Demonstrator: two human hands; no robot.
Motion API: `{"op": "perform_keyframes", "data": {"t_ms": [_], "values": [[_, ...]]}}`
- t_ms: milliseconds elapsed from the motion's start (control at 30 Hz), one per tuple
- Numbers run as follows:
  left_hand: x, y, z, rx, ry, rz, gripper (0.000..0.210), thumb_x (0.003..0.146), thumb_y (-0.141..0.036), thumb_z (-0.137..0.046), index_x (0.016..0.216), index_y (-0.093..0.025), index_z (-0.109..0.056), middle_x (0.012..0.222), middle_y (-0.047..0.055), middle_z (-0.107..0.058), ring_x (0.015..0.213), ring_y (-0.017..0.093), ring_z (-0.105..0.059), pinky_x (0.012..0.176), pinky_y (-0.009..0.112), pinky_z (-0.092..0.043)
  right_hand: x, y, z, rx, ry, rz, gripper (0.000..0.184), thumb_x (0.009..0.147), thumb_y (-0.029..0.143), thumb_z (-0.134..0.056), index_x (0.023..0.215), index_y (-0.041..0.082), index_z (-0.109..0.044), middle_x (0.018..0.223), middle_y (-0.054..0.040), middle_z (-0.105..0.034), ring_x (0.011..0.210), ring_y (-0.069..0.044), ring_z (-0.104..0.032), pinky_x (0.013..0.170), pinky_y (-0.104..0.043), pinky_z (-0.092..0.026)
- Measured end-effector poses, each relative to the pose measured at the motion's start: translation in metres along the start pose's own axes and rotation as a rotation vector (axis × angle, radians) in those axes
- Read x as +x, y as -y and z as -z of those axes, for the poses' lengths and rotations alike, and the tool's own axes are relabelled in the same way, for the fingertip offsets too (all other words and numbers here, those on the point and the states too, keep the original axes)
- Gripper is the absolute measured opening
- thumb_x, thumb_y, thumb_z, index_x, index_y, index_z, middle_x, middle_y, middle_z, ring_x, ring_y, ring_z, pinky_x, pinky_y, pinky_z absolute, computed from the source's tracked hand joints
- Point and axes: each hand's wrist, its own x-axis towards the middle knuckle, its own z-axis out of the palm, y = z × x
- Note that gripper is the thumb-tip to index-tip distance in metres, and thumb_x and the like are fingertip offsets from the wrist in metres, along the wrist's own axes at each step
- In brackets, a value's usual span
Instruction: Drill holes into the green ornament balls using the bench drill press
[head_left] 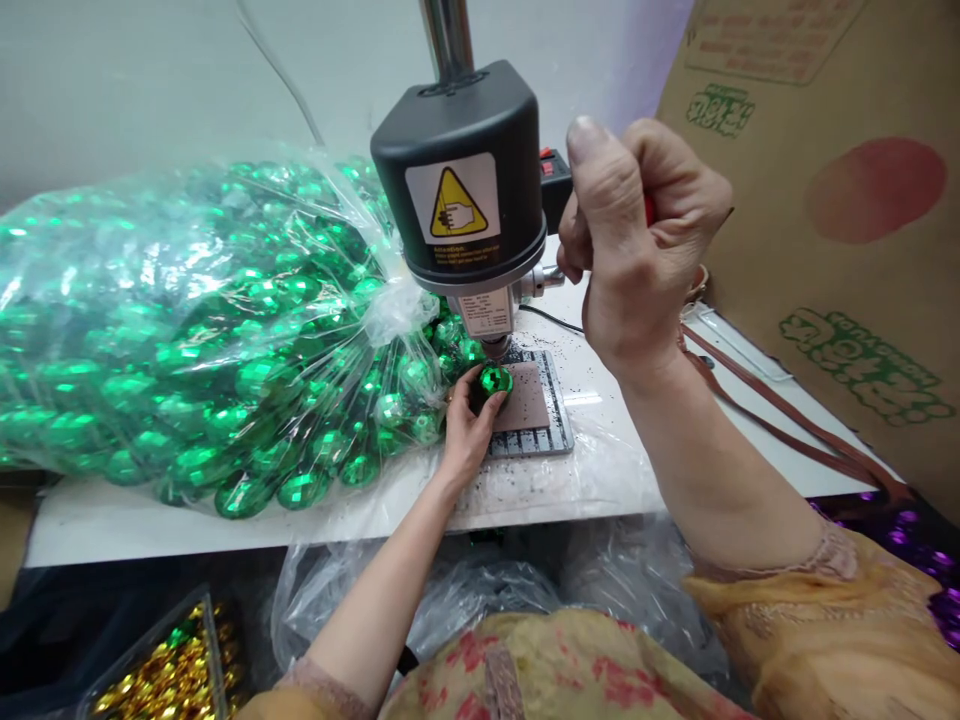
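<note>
Between the fingers of my left hand (472,420) is a shiny green faceted ball (496,380). The ball is right below the tip of a black drill press (459,180) with a yellow warning label, over a flat brown board (523,398) on the slotted metal base (559,405). Raised at the press's right side, my right hand (637,230) is closed around its handle, of which only a bit of red shows. Whether the tip touches the ball I cannot make out.
A large clear bag (187,330) of green balls fills the table's left side. Dark specks lie around the base. A cardboard box (840,230) and brown straps (802,410) are at right. Below are a bin of gold balls (161,665) and loose clear plastic (480,590).
</note>
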Motion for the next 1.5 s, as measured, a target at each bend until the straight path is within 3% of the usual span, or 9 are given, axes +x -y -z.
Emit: {"op": "perform_keyframes", "data": {"t_ms": [167, 367, 600, 833, 1000, 1300, 1500], "values": [[0.004, -0.004, 0.000, 0.059, 0.017, -0.059, 0.051, 0.083, -0.041, -0.074, 0.128, -0.022, -0.060, 0.124, 0.009, -0.066, 0.117, 0.025, -0.061, 0.104, 0.040, -0.046, 0.000, 0.003, 0.000, 0.042, 0.006, 0.023, 0.052, 0.088, 0.031, -0.063, 0.057, 0.022, -0.021, 0.048, 0.0050, -0.029, 0.039, -0.009, -0.023, 0.046, -0.033, -0.024], [0.008, -0.004, 0.007, 0.093, 0.060, -0.079, 0.049, 0.084, -0.041, -0.072, 0.128, -0.023, -0.060, 0.121, 0.008, -0.065, 0.116, 0.024, -0.060, 0.104, 0.040, -0.045, 0.001, 0.007, 0.000, -0.085, 0.030, 0.004, 0.055, 0.089, 0.050, -0.055, 0.060, 0.022, -0.018, 0.049, 0.0046, -0.029, 0.042, -0.008, -0.023, 0.045, -0.031, -0.024], [0.005, -0.006, 0.000, 0.253, 0.041, -0.195, 0.047, 0.079, -0.037, -0.079, 0.121, -0.024, -0.064, 0.112, 0.006, -0.063, 0.111, 0.025, -0.060, 0.100, 0.042, -0.048, 0.002, 0.003, -0.001, 0.015, 0.014, 0.059, 0.058, 0.084, 0.053, -0.060, 0.059, 0.021, -0.018, 0.048, 0.0053, -0.026, 0.040, -0.007, -0.021, 0.044, -0.032, -0.022], [0.001, -0.007, -0.007, 0.090, 0.075, -0.073, 0.051, 0.078, -0.033, -0.079, 0.124, -0.024, -0.058, 0.118, 0.006, -0.068, 0.109, 0.023, -0.065, 0.098, 0.040, -0.050, -0.005, 0.001, 0.004, 0.128, 0.056, 0.024, 0.048, 0.090, 0.028, -0.061, 0.059, 0.021, -0.026, 0.050, 0.0062, -0.028, 0.040, -0.006, -0.025, 0.044, -0.030, -0.024], [0.000, -0.008, -0.005, 0.065, 0.083, -0.054, 0.052, 0.078, -0.033, -0.079, 0.124, -0.023, -0.057, 0.117, 0.006, -0.068, 0.108, 0.022, -0.065, 0.097, 0.038, -0.051, -0.026, -0.005, 0.007, 0.109, -0.054, 0.090, 0.052, 0.090, 0.035, -0.061, 0.055, 0.020, -0.025, 0.049, 0.0042, -0.021, 0.041, -0.008, -0.026, 0.045, -0.033, -0.018], [0.000, -0.010, -0.007, 0.032, 0.070, -0.048, 0.050, 0.078, -0.033, -0.080, 0.121, -0.021, -0.058, 0.118, 0.007, -0.068, 0.110, 0.023, -0.065, 0.098, 0.038, -0.050, -0.037, -0.018, 0.011, 0.179, -0.077, 0.240, 0.058, 0.086, 0.029, -0.062, 0.052, 0.017, -0.018, 0.043, 0.0053, -0.018, 0.036, -0.005, -0.020, 0.042, -0.031, -0.014], [-0.001, -0.010, -0.006, 0.040, 0.078, -0.050, 0.052, 0.079, -0.033, -0.079, 0.124, -0.020, -0.057, 0.121, 0.008, -0.067, 0.112, 0.023, -0.065, 0.099, 0.037, -0.050, -0.042, -0.021, 0.013, 0.167, -0.080, 0.294, 0.058, 0.088, 0.024, -0.061, 0.052, 0.017, -0.016, 0.044, 0.0059, -0.022, 0.038, -0.004, -0.027, 0.045, -0.029, -0.025]]}}
